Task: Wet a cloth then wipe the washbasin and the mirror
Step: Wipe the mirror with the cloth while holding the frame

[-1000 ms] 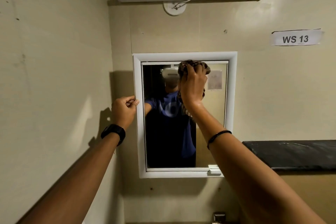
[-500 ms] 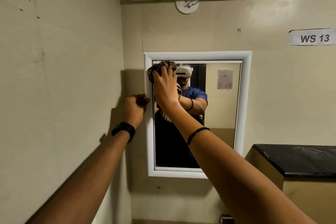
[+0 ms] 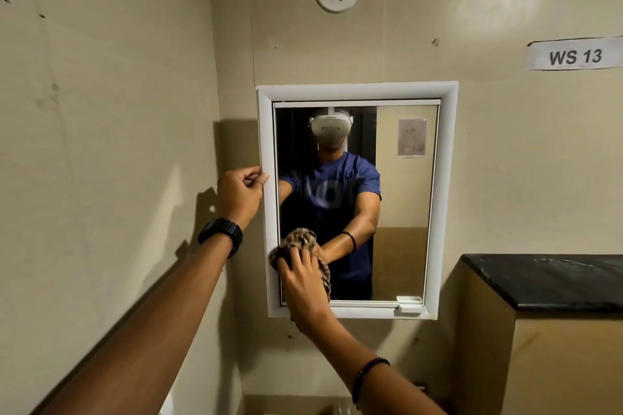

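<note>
Our right hand (image 3: 303, 286) grips the bunched cloth (image 3: 298, 239) against the mirror (image 3: 404, 199), low on its left side, at mid-picture. Our left hand (image 3: 241, 190), fingers curled, pinches the frame's left edge. A small tray (image 3: 409, 303) sits at the mirror's lower right; we cannot make out its contents.

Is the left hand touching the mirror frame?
Touching. In the head view the left hand pinches the frame at its left edge, thumb on the front.
</note>
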